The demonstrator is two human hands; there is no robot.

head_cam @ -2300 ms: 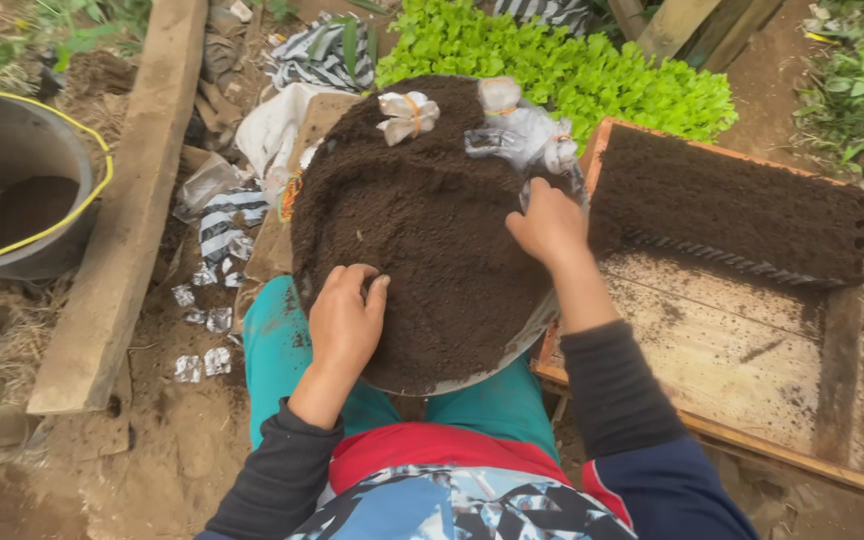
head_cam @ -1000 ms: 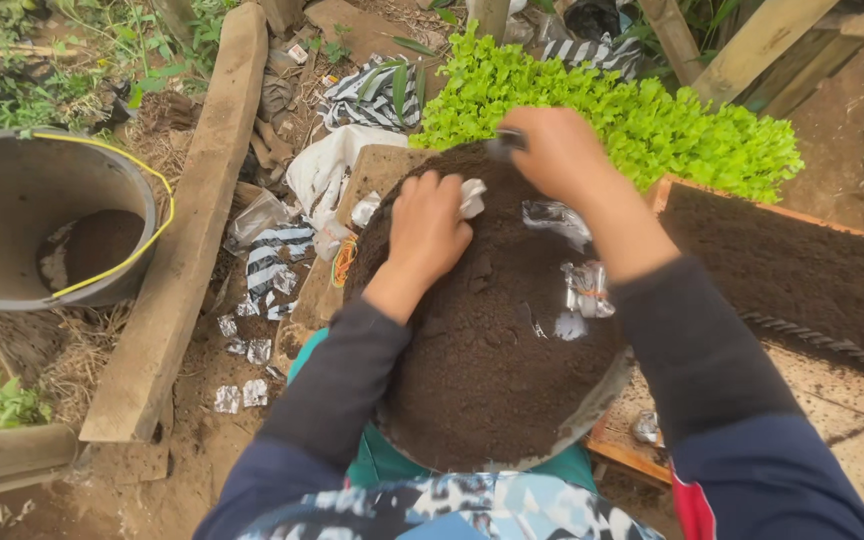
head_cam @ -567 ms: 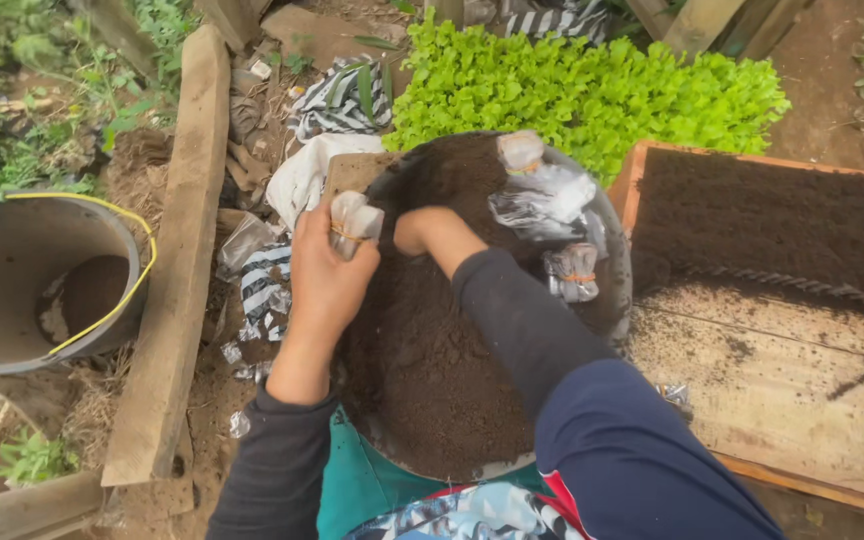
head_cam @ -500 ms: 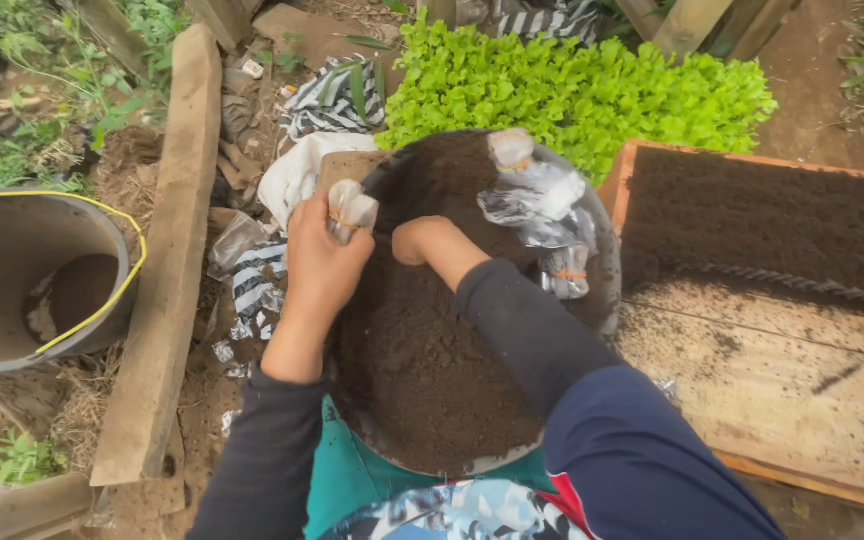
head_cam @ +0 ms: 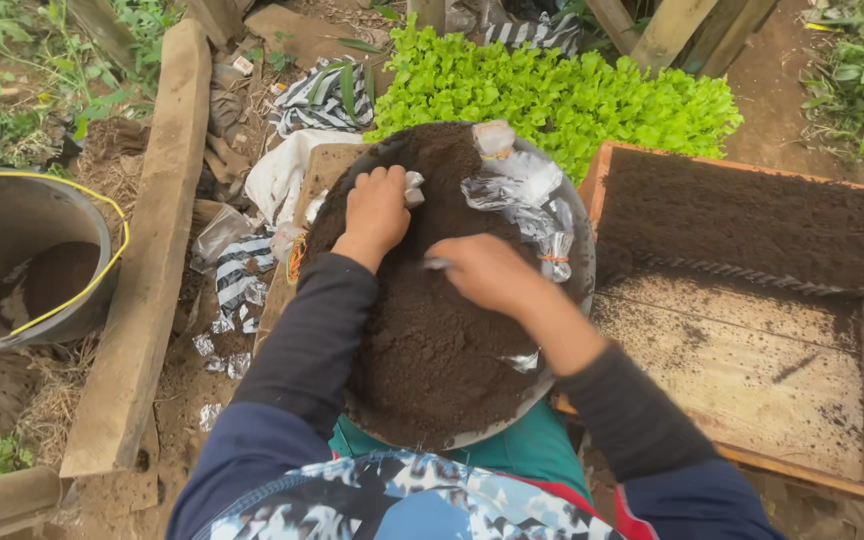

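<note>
Bare garden ground carries a grey bucket (head_cam: 27, 265) with a little soil at far left, beside a wooden plank (head_cam: 147, 250). A round basin (head_cam: 577, 250) heaped with dark soil (head_cam: 432, 340) sits mid-frame. At its upper-left edge the left hand (head_cam: 377, 210) clenches a small clear bag (head_cam: 413, 187); the right hand (head_cam: 487, 272) rests curled on the soil, grip unclear. Right: a wooden tray (head_cam: 752, 350), soil along its far edge.

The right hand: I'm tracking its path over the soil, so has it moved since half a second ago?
Yes. The right hand has drawn back from the far rim of the round soil-filled basin toward the person, nearer the middle.
</note>
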